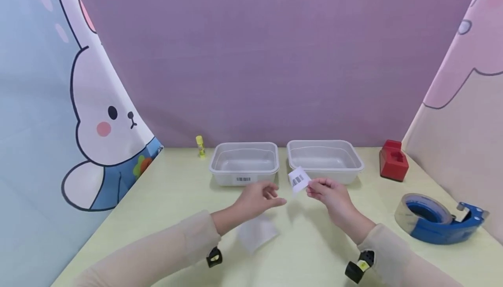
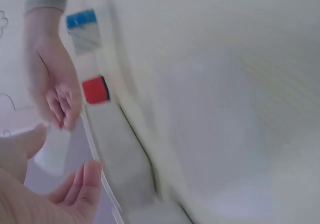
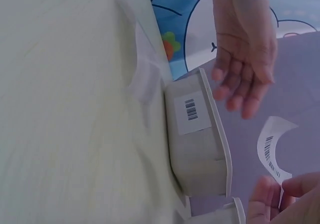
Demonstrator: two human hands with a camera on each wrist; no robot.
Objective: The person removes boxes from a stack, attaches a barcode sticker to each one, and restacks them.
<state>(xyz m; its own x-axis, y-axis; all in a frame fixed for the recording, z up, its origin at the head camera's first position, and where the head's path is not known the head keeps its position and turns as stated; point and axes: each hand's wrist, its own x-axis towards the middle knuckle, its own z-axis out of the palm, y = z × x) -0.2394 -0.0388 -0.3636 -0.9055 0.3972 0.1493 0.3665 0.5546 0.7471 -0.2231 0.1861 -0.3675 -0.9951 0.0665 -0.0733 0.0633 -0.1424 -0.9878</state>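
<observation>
My right hand [image 1: 332,195] pinches a white barcode label [image 1: 298,179] by its right edge, in front of the right bin's near wall in the head view. In the right wrist view the label curls as it hangs from the fingertips. My left hand [image 1: 255,202] holds nothing, its fingers loosely bent and apart from the label. Beneath the left wrist is a white sheet of paper [image 1: 257,233], blurred in the left wrist view. The left white plastic bin [image 1: 224,178] bears a barcode label [image 3: 191,112] on its front. Beside it stands the right white plastic bin [image 1: 346,177].
A yellow glue stick [image 1: 200,146] stands upright at the back left. On the right are a red block-shaped holder [image 1: 394,161] and a blue tape dispenser [image 1: 444,232] with a roll of clear tape. A purple backdrop [image 1: 251,60] rises behind the table.
</observation>
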